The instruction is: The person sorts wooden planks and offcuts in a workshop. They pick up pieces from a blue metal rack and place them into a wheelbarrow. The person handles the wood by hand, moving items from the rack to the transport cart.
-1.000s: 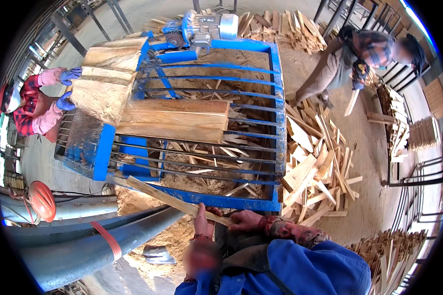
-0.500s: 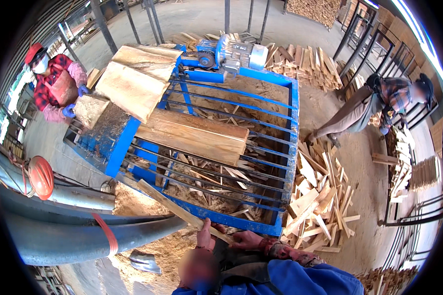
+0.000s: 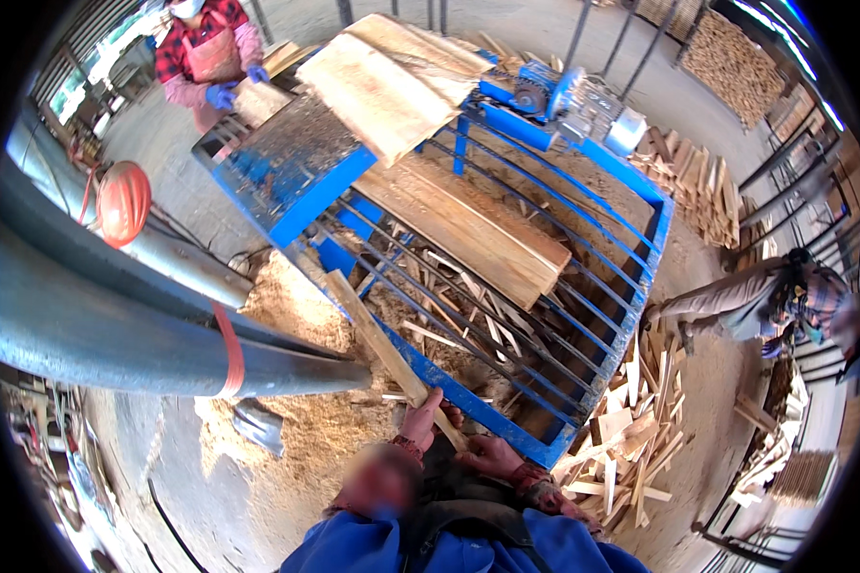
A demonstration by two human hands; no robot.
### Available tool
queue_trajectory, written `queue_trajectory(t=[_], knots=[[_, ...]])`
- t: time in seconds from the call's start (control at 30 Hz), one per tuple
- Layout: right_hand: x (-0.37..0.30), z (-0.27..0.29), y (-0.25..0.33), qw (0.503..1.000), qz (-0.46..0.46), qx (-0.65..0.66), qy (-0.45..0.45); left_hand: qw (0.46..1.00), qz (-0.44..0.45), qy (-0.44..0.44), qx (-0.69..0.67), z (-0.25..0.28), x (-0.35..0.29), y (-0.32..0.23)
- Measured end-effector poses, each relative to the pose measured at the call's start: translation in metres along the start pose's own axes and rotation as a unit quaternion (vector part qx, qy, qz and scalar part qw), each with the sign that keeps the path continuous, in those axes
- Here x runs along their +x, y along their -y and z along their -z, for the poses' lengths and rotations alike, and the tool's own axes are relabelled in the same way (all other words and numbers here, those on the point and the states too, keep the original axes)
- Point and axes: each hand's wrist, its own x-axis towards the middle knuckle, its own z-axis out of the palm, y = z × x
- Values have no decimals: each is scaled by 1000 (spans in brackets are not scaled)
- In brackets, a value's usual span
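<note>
A long narrow wooden strip (image 3: pixel 380 346) slants away from my body, over or against the near rail of a blue metal frame (image 3: pixel 449 392); whether it touches the rail I cannot tell. My left hand (image 3: pixel 420 422) is closed around the strip near its lower part. At the strip's near end, my right hand (image 3: pixel 488 456) grips it with bent fingers. Beyond the strip, a wide bark-edged board (image 3: pixel 468 229) lies across the frame's dark bars. More pale boards (image 3: pixel 382 91) are piled at the frame's upper left, above a blue sawdust-covered table (image 3: pixel 291 158).
Thick grey pipes (image 3: pixel 143 325) run along the left, with an orange helmet (image 3: pixel 124 202) hanging there. A motor (image 3: pixel 583 105) sits at the far rail. Offcuts (image 3: pixel 635 425) are heaped at right. A co-worker in red plaid (image 3: pixel 210 48) handles wood; another (image 3: pixel 803 296) bends at far right.
My view has turned, so the blue frame sits farther right and tilts clockwise. Both hands still hold the strip, which now points more steeply away from me.
</note>
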Motion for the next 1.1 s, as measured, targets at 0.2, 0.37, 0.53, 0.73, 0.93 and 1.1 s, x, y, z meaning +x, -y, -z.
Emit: queue_trajectory(t=[0.2, 0.37, 0.53, 0.73, 0.93, 1.1], knots=[[2, -2, -9, 999, 11, -37, 6, 1000, -10, -1, -9, -2, -4, 0], [3, -2, -1, 998, -36, 16, 38, 1000, -10, -12, -19, -3, -5, -3], [3, -3, -7, 999, -16, 3, 35, 1000, -13, -5, -28, -1, -1, 1], [0, -1, 1, 998, -18, -50, 25, 999, -5, -9, -33, -1, -7, -2], [-3, -2, 5, 999, 35, 7, -6, 999, -10, 9, -33, 1, -16, -6], [-3, 1, 12, 1000, 14, -2, 13, 999, -28, 6, -26, -1, -20, -7]])
